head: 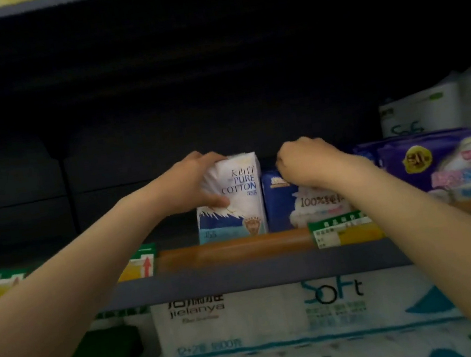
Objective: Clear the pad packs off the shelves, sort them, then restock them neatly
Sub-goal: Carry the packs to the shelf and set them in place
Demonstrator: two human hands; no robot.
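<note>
L hand [195, 181]: fingers wrapped round white Pure Cotton pack [229, 200], thumb on front; pack upright at shelf edge [232, 250].
R hand [301, 163]: curled over top of blue pack [288, 204], touching white one's right side.
Purple packs [450, 166]: lying flat, further right.
Step (est.): placing or pulling, can't tell.
Tip: keep both upright, faces fwd, flush w/ edge; don't squash soft wrap.

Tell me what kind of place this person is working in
Most likely a shop aisle. Price tags clip to the shelf edge, branded pad packs such as the Pure Cotton pack face outward, and bulk Soft tissue packs fill the shelf below.
</note>
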